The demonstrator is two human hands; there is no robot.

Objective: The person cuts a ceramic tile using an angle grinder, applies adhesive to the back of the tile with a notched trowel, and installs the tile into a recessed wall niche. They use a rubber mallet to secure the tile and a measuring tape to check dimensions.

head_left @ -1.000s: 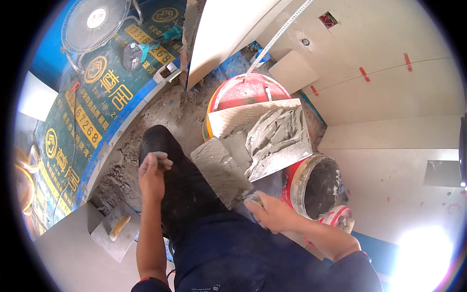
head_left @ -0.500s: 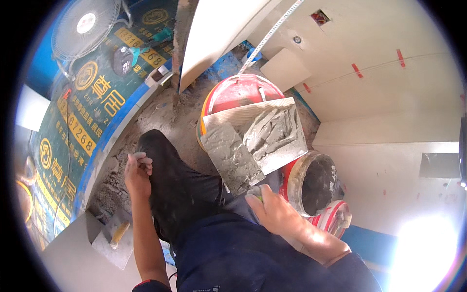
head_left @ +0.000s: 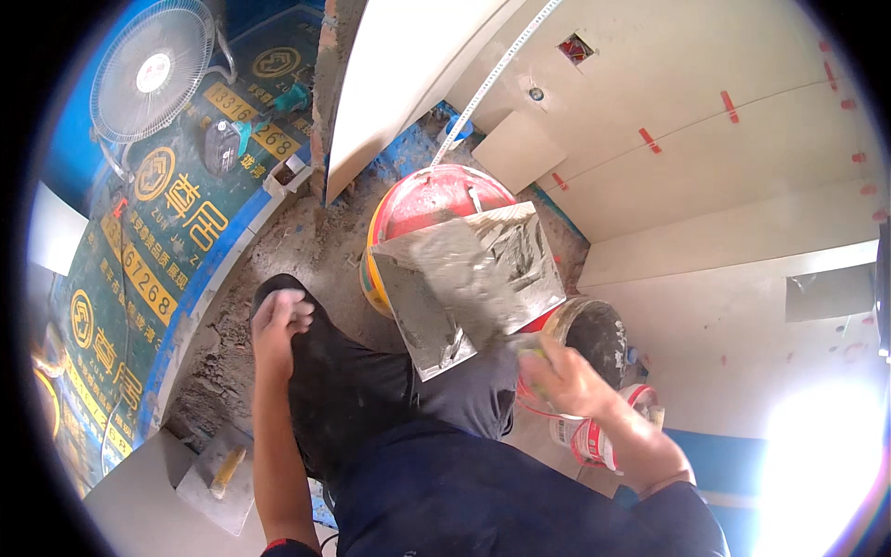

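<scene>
My right hand (head_left: pixel 561 376) grips the handle of a trowel; its blade (head_left: pixel 469 283) is blurred by motion over a square tile (head_left: pixel 540 274) with grey mortar spread on it. The tile lies tilted on the red lid (head_left: pixel 427 190) of a bucket. My left hand (head_left: pixel 281 316) is over my dark-trousered knee, fingers curled with nothing visible in them.
An open bucket (head_left: pixel 599 339) and smaller red-white pail (head_left: pixel 594 446) are at right. A fan (head_left: pixel 186 60) and power tool (head_left: pixel 221 147) are on the green floor covering (head_left: pixel 102 381). A spare trowel (head_left: pixel 200 473) lies lower left; a tile (head_left: pixel 520 153) leans behind the bucket.
The trowel blade has swung from the tile's lower-left part up across its middle, the mortar shifting under it. My right hand has moved rightward. My left hand stays curled near the knee.
</scene>
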